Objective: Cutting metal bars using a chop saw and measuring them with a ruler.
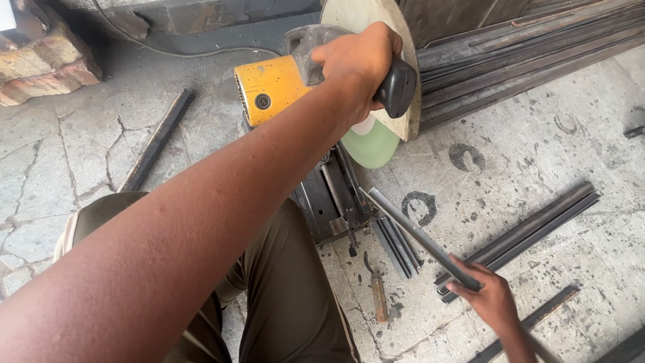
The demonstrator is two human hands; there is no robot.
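Observation:
My left hand is shut on the black handle of a chop saw with a yellow motor housing. The saw head is raised. Its greenish cutting disc shows below a pale round guard. The saw's dark metal base and vise sit on the floor under the disc. My right hand, at the lower right, grips one end of a long grey steel bar. The bar's other end points at the vise, just beside the disc. My knee in olive trousers is next to the base.
A stack of long steel bars lies at the top right. Cut bars and short pieces lie on the cracked concrete floor. A dark bar lies at the left, bricks at the top left, and a wooden-handled tool near my knee.

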